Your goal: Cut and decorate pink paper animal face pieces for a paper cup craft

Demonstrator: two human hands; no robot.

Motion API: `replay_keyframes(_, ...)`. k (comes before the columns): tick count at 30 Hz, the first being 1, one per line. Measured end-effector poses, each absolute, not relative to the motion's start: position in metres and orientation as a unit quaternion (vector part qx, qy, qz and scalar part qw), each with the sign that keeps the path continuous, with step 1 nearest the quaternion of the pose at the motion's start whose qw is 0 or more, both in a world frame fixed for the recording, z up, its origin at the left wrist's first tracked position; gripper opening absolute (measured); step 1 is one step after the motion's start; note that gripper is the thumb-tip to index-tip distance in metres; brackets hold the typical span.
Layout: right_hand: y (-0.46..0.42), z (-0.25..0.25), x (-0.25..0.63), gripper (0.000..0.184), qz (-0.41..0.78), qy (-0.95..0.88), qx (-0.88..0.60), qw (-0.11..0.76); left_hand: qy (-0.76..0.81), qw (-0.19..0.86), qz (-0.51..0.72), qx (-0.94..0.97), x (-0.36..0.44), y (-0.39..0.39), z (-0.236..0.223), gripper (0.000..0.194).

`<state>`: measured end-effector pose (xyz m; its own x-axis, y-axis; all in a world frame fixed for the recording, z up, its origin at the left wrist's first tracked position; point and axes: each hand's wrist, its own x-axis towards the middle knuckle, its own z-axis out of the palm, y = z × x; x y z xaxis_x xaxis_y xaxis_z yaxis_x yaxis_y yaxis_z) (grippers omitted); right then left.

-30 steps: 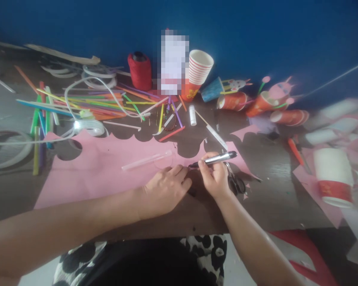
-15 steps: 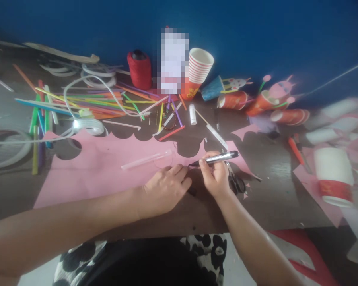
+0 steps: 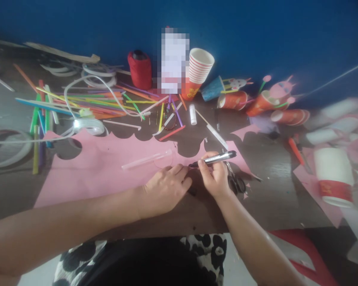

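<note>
On the left, coloured drinking straws (image 3: 101,101) lie in a loose heap behind the pink paper sheet (image 3: 86,174), which is spread across the table's near part. Rounded bites are already cut from the sheet's far edge; its broad middle remains whole. A clear plastic strip (image 3: 146,159) lies on it, one end beside a faint rounded outline. The left hand (image 3: 168,186) rests on the sheet, fingers bent and close together; whether they pinch anything underneath cannot be told. Just beyond its fingertips is the tip of a black-and-silver marker pen (image 3: 217,157), gripped between the right hand's (image 3: 215,176) closed thumb and fingers; contact with the paper and any fresh line are hidden. Scissors (image 3: 240,184) lie partly covered behind that hand. At far right, the white pieces (image 3: 346,119) are too blurred to identify.
</note>
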<state>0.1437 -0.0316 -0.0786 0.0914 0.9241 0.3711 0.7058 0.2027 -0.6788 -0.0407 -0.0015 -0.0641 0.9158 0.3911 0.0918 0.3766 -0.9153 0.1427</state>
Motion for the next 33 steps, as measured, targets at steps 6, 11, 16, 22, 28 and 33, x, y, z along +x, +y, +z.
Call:
replay_keyframes(6,-0.0315,-0.0777,0.1438,0.005,0.125,-0.657,-0.622,0.407,0.199,0.066,0.066,0.976,-0.0411,-0.0016,-0.0647,0.011)
replay_keyframes(11,-0.0316,-0.0767,0.1434,0.006,0.135,-0.664,-0.619,0.398,0.201,0.068,0.07,0.975,-0.0406,-0.0021,-0.0663,0.012)
replay_keyframes(16,-0.0314,-0.076,0.143,0.006,0.122,-0.659,-0.618,0.411,0.202,0.065,0.068,0.975,-0.0409,-0.0025,-0.0663,0.012)
replay_keyframes(22,-0.0315,-0.0762,0.1434,0.005,0.141,-0.664,-0.619,0.395,0.203,0.07,0.062,0.975,-0.041,-0.0022,-0.0664,0.012)
replay_keyframes(28,-0.0312,-0.0769,0.1443,0.005,0.113,-0.655,-0.626,0.408,0.199,0.069,0.058,0.976,-0.0416,-0.0021,-0.0653,0.013)
replay_keyframes(33,-0.0311,-0.0768,0.1439,0.005,0.132,-0.66,-0.623,0.399,0.202,0.07,0.061,0.975,-0.0418,-0.0022,-0.0669,0.013)
